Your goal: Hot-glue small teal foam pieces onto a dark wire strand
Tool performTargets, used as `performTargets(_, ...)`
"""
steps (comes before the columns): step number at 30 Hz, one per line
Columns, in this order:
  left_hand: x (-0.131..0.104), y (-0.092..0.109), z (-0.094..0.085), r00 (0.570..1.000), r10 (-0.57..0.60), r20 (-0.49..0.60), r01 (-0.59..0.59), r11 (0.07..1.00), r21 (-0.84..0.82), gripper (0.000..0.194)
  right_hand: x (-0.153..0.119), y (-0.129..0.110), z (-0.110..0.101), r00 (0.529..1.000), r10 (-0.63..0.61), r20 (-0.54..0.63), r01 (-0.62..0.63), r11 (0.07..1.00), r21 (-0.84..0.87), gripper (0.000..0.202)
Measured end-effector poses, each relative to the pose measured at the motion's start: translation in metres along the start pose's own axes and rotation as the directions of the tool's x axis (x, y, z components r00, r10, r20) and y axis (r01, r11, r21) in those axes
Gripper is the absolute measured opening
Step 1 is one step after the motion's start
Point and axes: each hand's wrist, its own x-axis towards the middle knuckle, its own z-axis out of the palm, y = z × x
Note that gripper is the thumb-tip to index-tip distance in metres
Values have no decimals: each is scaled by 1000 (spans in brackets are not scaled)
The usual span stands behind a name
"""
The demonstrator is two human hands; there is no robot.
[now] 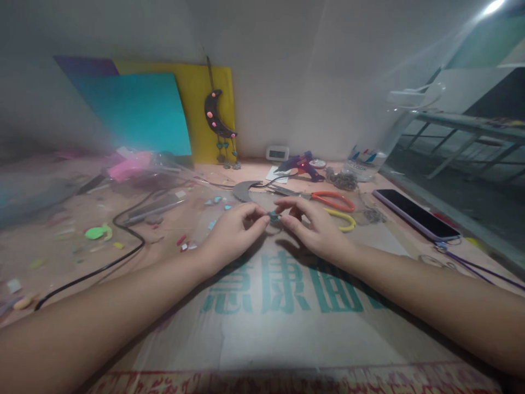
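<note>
Between my two hands, over the printed cardboard, is a small blue-green piece with what looks like a thin cord hanging below it. My left hand pinches its left side with thumb and forefinger. On the other side my right hand pinches it too, thumb against fingers. The exact kind of this piece is too small to tell. Just beyond my hands lies a grey crescent cutout. Scissors with orange and yellow handles rest beside my right hand. Small blue scraps are scattered near my left hand.
A dark glue gun with a lit red light stands at the back, its cord crossing leftward. A phone lies at right. Coloured sheets and a hanging moon ornament lean on the wall. A clear jug stands back right.
</note>
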Motion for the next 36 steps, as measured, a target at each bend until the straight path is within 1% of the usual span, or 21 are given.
performTargets(2,-1,0,-1,1000,5,-30,-4,1000,30,15,0,-2,0,997,64,29,-66,996,63,26)
performTargets(4,-1,0,-1,999,13,-43,-11,999,49,15,0,-2,0,996,85,32,-87,993,78,25)
performTargets(10,-1,-3,1,998,65,-13,-64,995,70,16,2,-3,1,999,47,-20,-47,999,-5,12)
performTargets(16,0,-2,2,1000,-1,-7,1,1000,24,13,0,0,3,997,81,3,-81,997,12,13)
performTargets(19,1,0,0,1000,-21,2,21,1000,1,14,2,0,1,998,59,8,-59,998,-13,17)
performTargets(21,1,0,0,999,-41,3,41,999,-13,14,7,-4,-8,999,20,-50,-24,996,-86,17)
performTargets(23,1,-1,0,999,-48,5,48,999,-23,14,14,-13,-26,991,-30,-128,5,980,-198,21)
performTargets(24,1,-2,0,999,-46,10,46,999,-27,14,18,-18,-38,990,-33,-138,-3,968,-253,19)
performTargets(25,1,-2,0,999,-43,18,44,999,-32,14,21,-23,-50,991,-17,-133,-23,955,-295,15)
performTargets(26,1,-3,1,999,-42,23,42,998,-39,14,24,-27,-62,991,31,-128,-71,944,-323,16)
performTargets(28,2,-4,2,998,-48,27,49,998,-49,14,28,-29,-83,983,118,-139,-164,907,-388,27)
performTargets(30,2,-5,2,998,-57,15,57,997,-43,13,31,-22,-96,977,169,-127,-209,866,-455,35)
performTargets(31,2,-5,3,998,-59,9,60,997,-42,13,32,-16,-99,974,187,-125,-225,849,-478,35)
performTargets(32,2,-5,3,998,-63,8,63,997,-44,13,33,-8,-101,972,201,-125,-237,839,-490,32)
performTargets(34,2,-5,3,997,-72,17,73,995,-63,13,37,11,-101,966,218,-137,-257,850,-460,20)
performTargets(36,3,-6,3,996,-87,32,89,993,-81,14,43,31,-100,953,283,-109,-300,827,-476,27)
